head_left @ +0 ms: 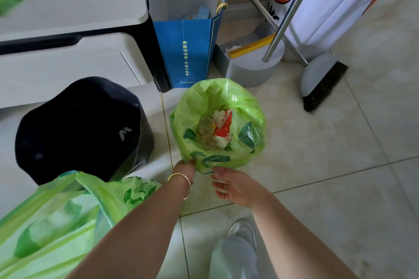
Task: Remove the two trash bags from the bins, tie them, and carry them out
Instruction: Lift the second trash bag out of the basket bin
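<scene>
beige tiled floor point(328, 154) | green-lined bin point(217, 120) | black bin point(79, 129) beside

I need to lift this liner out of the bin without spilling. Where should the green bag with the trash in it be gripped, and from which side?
Grip the green bag by its folded-over rim, from the near side, where the left hand already pinches the edge. The right hand hangs open right beside it. The rim is loose, crumpled film standing clear of the trash, so gathering it probably closes the mouth for tying.

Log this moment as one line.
step: second bag lift | left hand: grips bag rim | right hand: open, at rim | first bag: out, untied | black bin: bare
</scene>
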